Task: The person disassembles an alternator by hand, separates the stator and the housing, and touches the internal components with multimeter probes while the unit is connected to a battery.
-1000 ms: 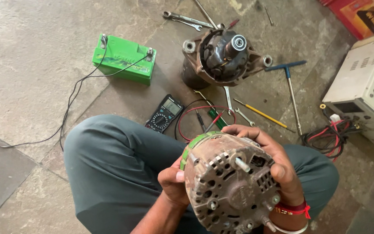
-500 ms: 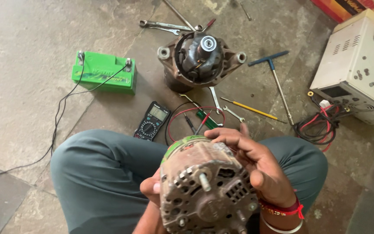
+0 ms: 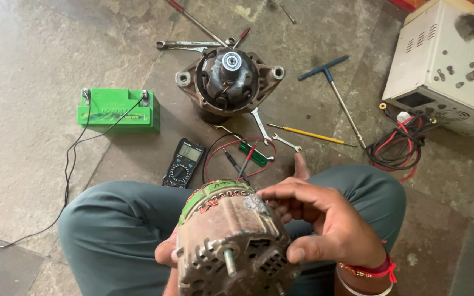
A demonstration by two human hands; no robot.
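Note:
I hold a grimy alternator point(image 3: 229, 241) in my lap, its stud pointing up at the camera and green and copper windings showing at its far rim. My left hand point(image 3: 167, 256) cups it from the left, mostly hidden beneath it. My right hand point(image 3: 325, 222) wraps over its right side, thumb on the near rim and fingers curled on the top edge. My knees in grey-green trousers frame it.
On the stone floor ahead lie a second alternator housing point(image 3: 229, 82), a green battery point(image 3: 119, 109) with a black wire, a multimeter point(image 3: 184, 163) with red and black leads, spanners, a T-handle wrench point(image 3: 333, 93), a yellow screwdriver point(image 3: 308, 134) and a cream power unit point(image 3: 448, 66).
The view has shifted, so floor items sit lower and more to the right in view. The alternator has tilted, its stud end now facing up, with my right hand regripping its right side.

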